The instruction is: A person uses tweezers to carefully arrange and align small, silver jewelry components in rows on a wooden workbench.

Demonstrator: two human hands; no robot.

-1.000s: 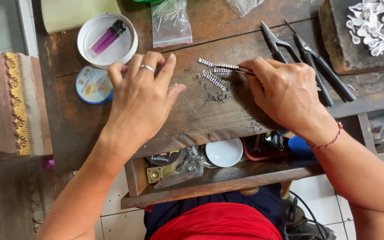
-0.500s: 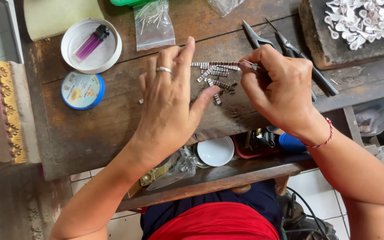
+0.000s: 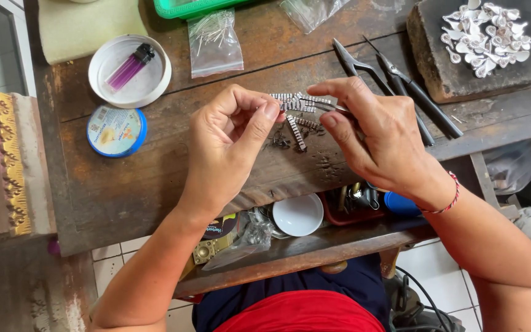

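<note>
Left hand (image 3: 228,144) pinches one end of a small silver coil strip (image 3: 296,101) while right hand (image 3: 379,138) grips tweezers (image 3: 324,106) on it, black pliers (image 3: 394,83) at two o'clock.

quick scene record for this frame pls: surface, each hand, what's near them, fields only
surface: worn dark wooden workbench
left hand: thumb and forefinger pinched together, touching the end of the small coiled silver wire pieces; whether it grips one cannot be told
right hand: holds thin metal tweezers, tips at the coils
right of hands: two black-handled pliers
far right: dark block with white shell-shaped pieces
far left: white round lid holding a purple lighter; blue-rimmed round tin
top: clear plastic bag of metal pins
</note>
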